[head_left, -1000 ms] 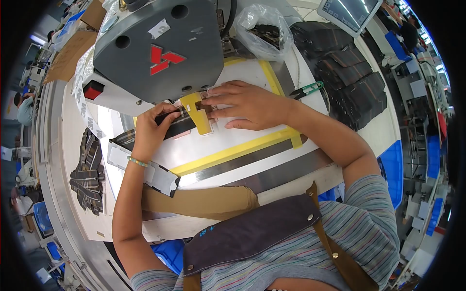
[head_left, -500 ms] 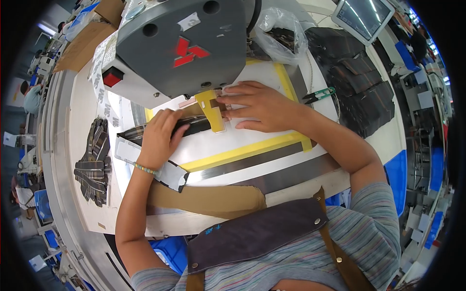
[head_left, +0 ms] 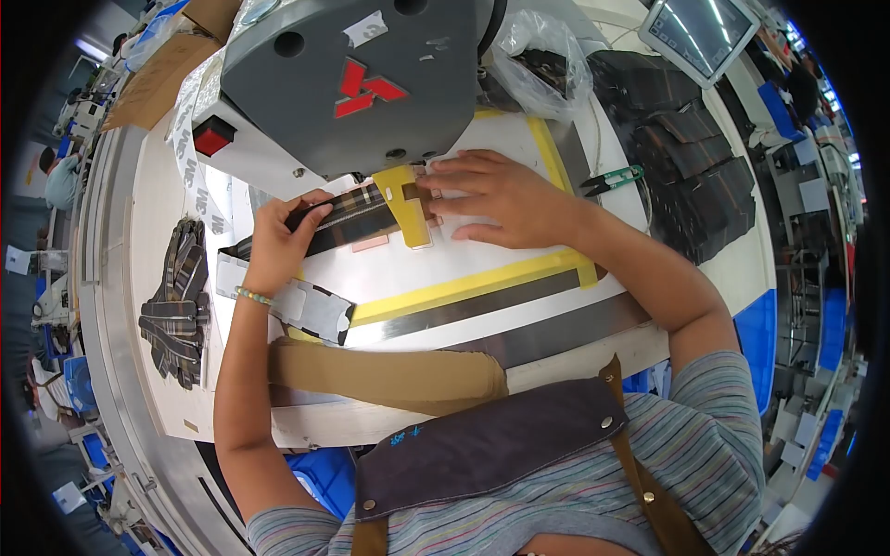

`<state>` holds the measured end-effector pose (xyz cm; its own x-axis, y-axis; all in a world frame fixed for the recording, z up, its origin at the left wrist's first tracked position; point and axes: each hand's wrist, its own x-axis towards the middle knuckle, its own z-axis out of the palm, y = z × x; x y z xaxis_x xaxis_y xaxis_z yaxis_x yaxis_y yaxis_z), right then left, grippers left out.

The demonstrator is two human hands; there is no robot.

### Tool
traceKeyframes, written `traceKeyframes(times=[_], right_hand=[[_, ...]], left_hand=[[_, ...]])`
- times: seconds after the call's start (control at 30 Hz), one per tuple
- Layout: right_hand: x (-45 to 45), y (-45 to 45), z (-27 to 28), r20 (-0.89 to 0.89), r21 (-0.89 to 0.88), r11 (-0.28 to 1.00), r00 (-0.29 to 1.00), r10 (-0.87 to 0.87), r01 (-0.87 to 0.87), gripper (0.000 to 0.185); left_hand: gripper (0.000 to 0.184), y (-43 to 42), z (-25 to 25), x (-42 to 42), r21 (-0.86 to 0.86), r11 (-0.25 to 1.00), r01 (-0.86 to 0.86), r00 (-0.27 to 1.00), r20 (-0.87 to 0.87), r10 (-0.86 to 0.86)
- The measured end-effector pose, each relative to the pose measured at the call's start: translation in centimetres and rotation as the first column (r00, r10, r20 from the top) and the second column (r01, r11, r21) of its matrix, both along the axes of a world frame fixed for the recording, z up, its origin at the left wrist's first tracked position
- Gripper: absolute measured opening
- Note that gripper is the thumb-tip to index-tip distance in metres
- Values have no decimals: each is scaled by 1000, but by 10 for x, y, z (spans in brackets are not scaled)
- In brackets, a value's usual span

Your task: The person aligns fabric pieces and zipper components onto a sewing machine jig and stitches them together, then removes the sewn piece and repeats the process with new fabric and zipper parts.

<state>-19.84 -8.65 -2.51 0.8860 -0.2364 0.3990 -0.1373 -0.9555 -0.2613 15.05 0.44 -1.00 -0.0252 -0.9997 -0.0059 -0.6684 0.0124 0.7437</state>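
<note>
My left hand (head_left: 281, 236) pinches the left part of a dark plaid fabric strip (head_left: 355, 218), which has what looks like a zipper along its upper edge. The strip runs right to a yellow template (head_left: 405, 208) under the sewing machine head (head_left: 357, 88). My right hand (head_left: 501, 199) lies beside the template with its fingers stretched out, the fingertips at its right edge. Whether they press on fabric there I cannot tell. Below my left wrist is a grey-white panel with dark edges (head_left: 315, 310). A pinkish piece (head_left: 369, 244) peeks out under the strip.
Folded plaid pieces (head_left: 176, 310) lie at the left, and a dark fabric stack (head_left: 695, 148) at the right. Green-handled thread snips (head_left: 614, 180) rest near my right forearm. A clear plastic bag (head_left: 542, 65) and a touchscreen (head_left: 697, 37) are behind. Yellow tape (head_left: 454, 285) borders the white work plate.
My left hand has moved up and left, with the fabric strip now lying straighter and showing more plaid. The grey-white panel has shifted slightly up and left. My right hand has barely moved.
</note>
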Motion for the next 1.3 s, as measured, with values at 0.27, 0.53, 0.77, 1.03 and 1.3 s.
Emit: traceKeyframes(times=[0.27, 0.53, 0.77, 1.03, 1.3], right_hand=[[-4, -4, -1, 141, 144, 983, 981, -130, 110, 28], [-3, 0, 1, 115, 19, 1000, 993, -26, 24, 34], [2, 1, -3, 31, -92, 996, 1000, -1, 4, 34], [0, 3, -1, 19, -110, 994, 1000, -24, 26, 32], [0, 2, -4, 27, -130, 990, 999, -45, 48, 25]], left_hand=[[17, -13, 13, -14, 73, 996, 51, 960, -278, -29], [17, -14, -4, -29, -83, 996, 12, 999, -46, -16], [20, -13, -12, -34, -126, 991, -52, 998, 20, 55], [27, 12, 11, -52, -431, 859, 275, 874, 484, -37], [53, 41, 9, -59, -259, 890, 375, 780, 607, -152]])
